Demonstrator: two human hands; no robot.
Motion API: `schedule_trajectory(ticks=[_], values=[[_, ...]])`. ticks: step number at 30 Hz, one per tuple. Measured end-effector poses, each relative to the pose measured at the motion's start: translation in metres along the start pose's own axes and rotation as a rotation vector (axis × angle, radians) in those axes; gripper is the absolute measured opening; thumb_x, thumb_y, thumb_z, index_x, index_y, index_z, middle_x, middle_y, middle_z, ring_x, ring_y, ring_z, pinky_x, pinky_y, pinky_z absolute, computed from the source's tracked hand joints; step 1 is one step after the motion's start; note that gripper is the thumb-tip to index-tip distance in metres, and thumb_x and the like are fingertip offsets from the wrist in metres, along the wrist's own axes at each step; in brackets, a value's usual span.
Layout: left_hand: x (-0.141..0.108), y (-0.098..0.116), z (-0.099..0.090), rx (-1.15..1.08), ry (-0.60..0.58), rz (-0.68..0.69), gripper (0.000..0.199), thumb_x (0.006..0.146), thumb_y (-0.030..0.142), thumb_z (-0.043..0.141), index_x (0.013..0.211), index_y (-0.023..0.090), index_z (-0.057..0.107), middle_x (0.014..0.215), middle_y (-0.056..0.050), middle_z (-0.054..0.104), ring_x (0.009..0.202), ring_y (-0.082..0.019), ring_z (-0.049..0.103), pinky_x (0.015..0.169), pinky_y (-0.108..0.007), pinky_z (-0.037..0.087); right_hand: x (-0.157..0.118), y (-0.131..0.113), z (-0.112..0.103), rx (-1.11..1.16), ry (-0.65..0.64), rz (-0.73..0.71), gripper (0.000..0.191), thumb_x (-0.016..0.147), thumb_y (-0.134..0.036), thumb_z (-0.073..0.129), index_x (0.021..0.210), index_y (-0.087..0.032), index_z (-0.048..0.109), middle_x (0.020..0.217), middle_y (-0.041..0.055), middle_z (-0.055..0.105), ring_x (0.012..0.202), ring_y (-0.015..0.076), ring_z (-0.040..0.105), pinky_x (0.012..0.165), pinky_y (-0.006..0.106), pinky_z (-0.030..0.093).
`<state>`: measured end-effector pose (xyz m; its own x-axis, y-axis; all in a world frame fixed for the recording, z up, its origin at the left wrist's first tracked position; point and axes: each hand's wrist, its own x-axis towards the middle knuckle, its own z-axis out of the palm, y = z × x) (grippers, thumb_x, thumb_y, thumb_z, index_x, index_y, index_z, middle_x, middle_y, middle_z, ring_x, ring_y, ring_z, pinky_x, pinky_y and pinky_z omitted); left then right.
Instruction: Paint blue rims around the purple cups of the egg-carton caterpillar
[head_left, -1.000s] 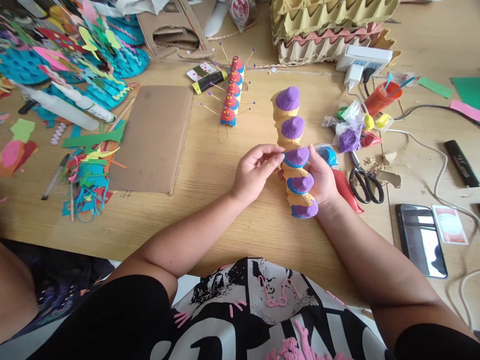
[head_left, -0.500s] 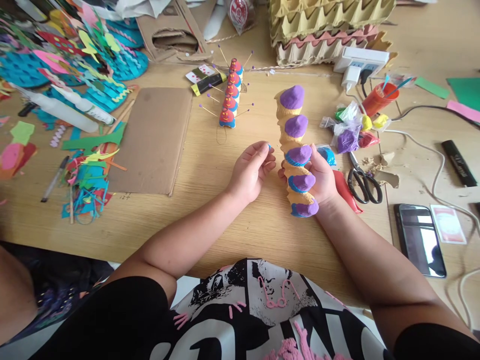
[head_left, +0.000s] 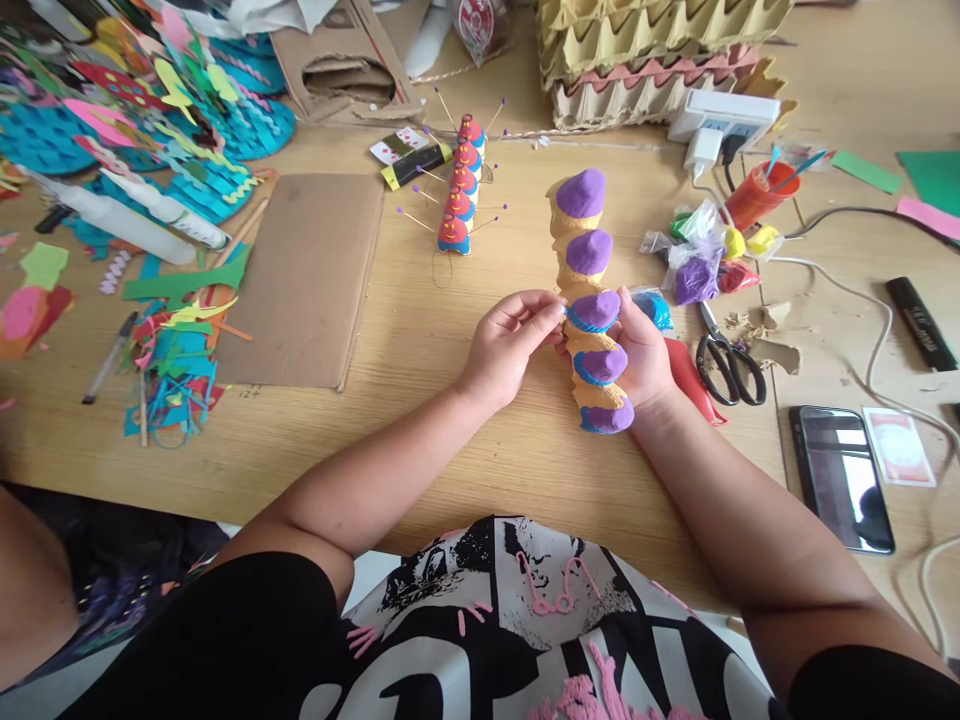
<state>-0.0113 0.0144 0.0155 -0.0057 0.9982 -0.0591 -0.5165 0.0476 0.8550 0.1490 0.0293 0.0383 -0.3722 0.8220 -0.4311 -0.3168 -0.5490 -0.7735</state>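
Observation:
My right hand is closed around the middle of an egg-carton strip, holding it lengthwise above the table. Purple clay caps the strip's several bumps, and blue clay edges the three nearest me. The far two show bare tan cardboard below the purple. My left hand pinches a small bit of blue clay at the left side of the middle bump; its fingertips hide most of the bit. Beyond the hands stands a finished-looking red and blue egg-carton caterpillar with faces and purple-tipped sticks.
A cardboard sheet and paper scraps lie to the left. On the right are bagged clay, scissors, a red cup, a power strip and a phone. Egg cartons are stacked behind.
My left hand has moved right with the bit of blue clay, from beside the strip to its middle bump. The right hand and the strip have barely moved.

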Motion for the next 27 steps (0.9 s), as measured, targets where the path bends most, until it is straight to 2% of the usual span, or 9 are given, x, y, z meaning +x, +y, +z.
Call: schedule_trajectory(ticks=[7, 13, 21, 23, 27], values=[[0.0, -0.003, 0.0, -0.031, -0.019, 0.042, 0.033, 0.074, 0.046, 0.099, 0.089, 0.024, 0.08, 0.09, 0.002, 0.078, 0.08, -0.01, 0.069, 0.073, -0.023, 0.059, 0.001, 0.004, 0.001, 0.045, -0.017, 0.008, 0.048, 0.087, -0.078, 0.064, 0.084, -0.03, 0.067, 0.092, 0.0068, 0.082, 0.115, 0.034, 0.078, 0.092, 0.051, 0.066], [0.001, -0.001, -0.001, -0.029, -0.015, 0.004, 0.04, 0.067, 0.051, 0.102, 0.084, 0.023, 0.08, 0.084, 0.003, 0.075, 0.075, -0.008, 0.068, 0.07, -0.021, 0.058, 0.004, 0.004, -0.005, 0.072, -0.055, 0.007, 0.046, 0.086, -0.075, 0.069, 0.089, -0.029, 0.067, 0.08, 0.0045, 0.077, 0.086, 0.027, 0.077, 0.071, 0.042, 0.065], [-0.001, 0.001, 0.002, -0.028, -0.078, 0.048, 0.039, 0.073, 0.05, 0.099, 0.088, 0.023, 0.076, 0.083, 0.003, 0.073, 0.07, -0.009, 0.066, 0.065, -0.023, 0.056, 0.007, 0.008, -0.008, 0.103, -0.09, -0.017, 0.044, 0.086, -0.073, 0.073, 0.09, -0.029, 0.067, 0.067, 0.0011, 0.069, 0.065, 0.0222, 0.068, 0.053, 0.035, 0.058], [-0.002, 0.002, 0.003, -0.044, -0.062, 0.038, 0.04, 0.072, 0.047, 0.1, 0.091, 0.024, 0.074, 0.085, 0.004, 0.072, 0.071, -0.009, 0.066, 0.064, -0.022, 0.055, 0.007, 0.008, -0.007, 0.104, -0.093, -0.025, 0.043, 0.088, -0.072, 0.071, 0.091, -0.029, 0.068, 0.066, 0.0006, 0.068, 0.065, 0.0224, 0.068, 0.054, 0.035, 0.058], [-0.002, 0.005, 0.004, -0.073, -0.033, -0.023, 0.044, 0.073, 0.04, 0.101, 0.095, 0.025, 0.065, 0.085, 0.006, 0.069, 0.071, -0.008, 0.066, 0.063, -0.021, 0.052, 0.006, 0.008, -0.004, 0.104, -0.065, -0.038, 0.042, 0.089, -0.071, 0.069, 0.092, -0.03, 0.069, 0.072, 0.0026, 0.072, 0.08, 0.0263, 0.073, 0.066, 0.04, 0.062]])
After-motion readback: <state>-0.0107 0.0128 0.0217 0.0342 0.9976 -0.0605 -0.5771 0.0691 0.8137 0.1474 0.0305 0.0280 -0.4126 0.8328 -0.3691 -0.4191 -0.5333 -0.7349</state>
